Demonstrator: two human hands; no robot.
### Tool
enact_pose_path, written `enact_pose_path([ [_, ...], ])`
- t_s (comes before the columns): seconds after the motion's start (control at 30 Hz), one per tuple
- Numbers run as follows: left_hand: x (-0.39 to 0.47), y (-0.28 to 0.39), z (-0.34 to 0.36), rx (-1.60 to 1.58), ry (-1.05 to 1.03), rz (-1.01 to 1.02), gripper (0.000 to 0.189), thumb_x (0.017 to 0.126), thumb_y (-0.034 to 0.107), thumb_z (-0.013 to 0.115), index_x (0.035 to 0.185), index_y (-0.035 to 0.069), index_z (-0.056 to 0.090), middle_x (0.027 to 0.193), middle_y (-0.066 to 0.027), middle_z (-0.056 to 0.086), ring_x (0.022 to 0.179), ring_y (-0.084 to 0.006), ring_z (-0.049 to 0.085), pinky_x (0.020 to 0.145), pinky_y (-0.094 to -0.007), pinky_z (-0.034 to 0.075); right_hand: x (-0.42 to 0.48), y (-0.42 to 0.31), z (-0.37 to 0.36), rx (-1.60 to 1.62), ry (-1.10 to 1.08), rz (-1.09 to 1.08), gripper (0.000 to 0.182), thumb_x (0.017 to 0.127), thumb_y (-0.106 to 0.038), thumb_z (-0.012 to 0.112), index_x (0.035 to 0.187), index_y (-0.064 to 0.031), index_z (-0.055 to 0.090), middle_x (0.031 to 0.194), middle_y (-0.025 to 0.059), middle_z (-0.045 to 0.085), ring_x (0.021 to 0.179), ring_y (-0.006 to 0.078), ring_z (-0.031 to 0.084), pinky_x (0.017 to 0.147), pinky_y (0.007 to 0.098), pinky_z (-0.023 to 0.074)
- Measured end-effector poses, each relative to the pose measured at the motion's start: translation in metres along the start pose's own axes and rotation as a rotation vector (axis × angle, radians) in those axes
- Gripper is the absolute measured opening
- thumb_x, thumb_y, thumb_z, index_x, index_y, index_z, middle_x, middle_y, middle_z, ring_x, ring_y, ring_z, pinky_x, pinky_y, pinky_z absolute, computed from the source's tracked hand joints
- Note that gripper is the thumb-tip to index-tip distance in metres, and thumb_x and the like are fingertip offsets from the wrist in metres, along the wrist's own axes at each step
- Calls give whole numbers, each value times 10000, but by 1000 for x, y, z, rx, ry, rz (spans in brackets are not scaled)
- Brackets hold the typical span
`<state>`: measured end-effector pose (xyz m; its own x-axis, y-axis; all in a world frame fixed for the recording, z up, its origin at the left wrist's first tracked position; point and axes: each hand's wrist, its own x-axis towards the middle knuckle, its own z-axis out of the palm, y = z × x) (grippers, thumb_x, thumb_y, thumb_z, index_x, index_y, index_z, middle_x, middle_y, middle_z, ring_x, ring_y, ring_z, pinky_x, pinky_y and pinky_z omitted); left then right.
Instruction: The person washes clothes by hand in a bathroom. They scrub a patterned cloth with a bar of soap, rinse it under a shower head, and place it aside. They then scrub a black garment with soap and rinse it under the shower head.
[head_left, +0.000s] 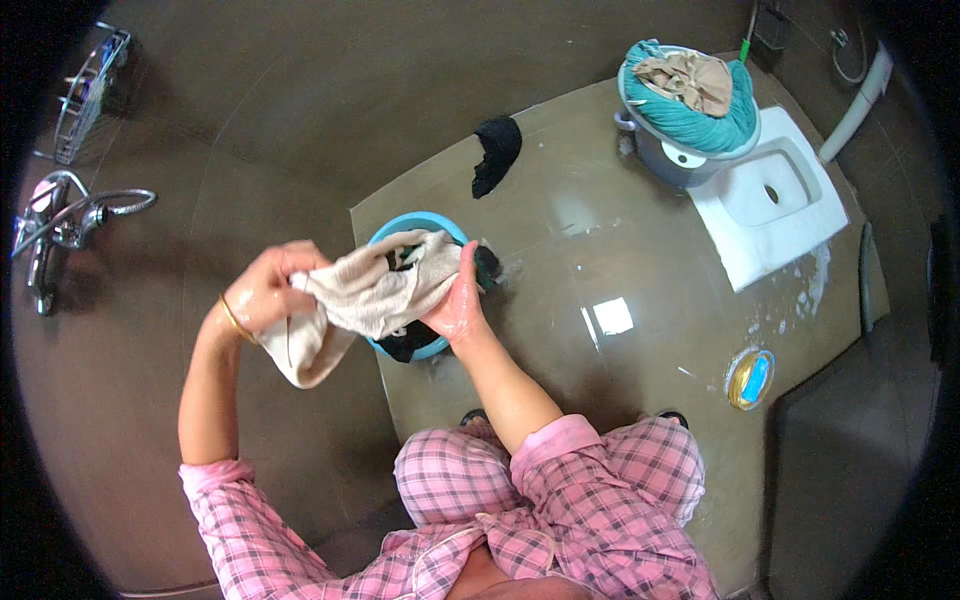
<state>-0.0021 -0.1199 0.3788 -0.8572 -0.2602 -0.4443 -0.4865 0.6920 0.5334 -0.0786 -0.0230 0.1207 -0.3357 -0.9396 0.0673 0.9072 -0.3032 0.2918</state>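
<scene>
A wet cream-coloured cloth is stretched between my two hands above a blue tub. My left hand, with a gold bangle at the wrist, grips one end, and a fold of the cloth hangs below it. At the other end my right hand holds the cloth against its palm, thumb pointing up. Dark clothes lie in the tub and bulge over its right rim. The cloth hides much of the tub's inside.
A black cloth lies on the wet tiled floor. A bucket heaped with teal and beige cloth stands beside a squat toilet. Near my right foot is a round soap dish with a blue bar. A tap and wire rack are on the left wall.
</scene>
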Motion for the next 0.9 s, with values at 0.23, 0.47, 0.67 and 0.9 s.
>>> enact_pose_path([
  [0.23,35,-105,62,130,303,204,472,644,-63,659,1095,64,607,1203,-106,536,1144,-270,519,994,-339,395,5,-50,20,113,253,-294,492,848,-483,609,1077,-51,556,975,117,608,959,304,598,940,488,467],
  [0.47,125,-92,185,-1412,-349,-487,983,750,810,419,1431,110,304,1353,-202,451,1191,-358,514,945,-528,456,-9,-95,-3,-78,223,-397,353,847,-406,616,1003,-91,586,790,92,614,780,278,622,750,437,524],
  [0.67,181,-95,240,-1629,-393,-514,733,821,747,379,1296,210,533,1303,-44,557,1169,-273,546,967,-525,429,-44,-88,-14,-231,375,-297,509,866,-577,554,1043,-102,604,940,53,636,857,213,631,772,365,525],
  [0.9,186,-165,284,-1526,-327,-581,393,912,371,541,1220,131,586,1191,-77,627,1050,-235,623,937,-417,486,-82,-98,-95,-1302,655,-254,622,826,-550,616,1182,-42,578,1173,74,607,1051,206,571,880,300,442],
])
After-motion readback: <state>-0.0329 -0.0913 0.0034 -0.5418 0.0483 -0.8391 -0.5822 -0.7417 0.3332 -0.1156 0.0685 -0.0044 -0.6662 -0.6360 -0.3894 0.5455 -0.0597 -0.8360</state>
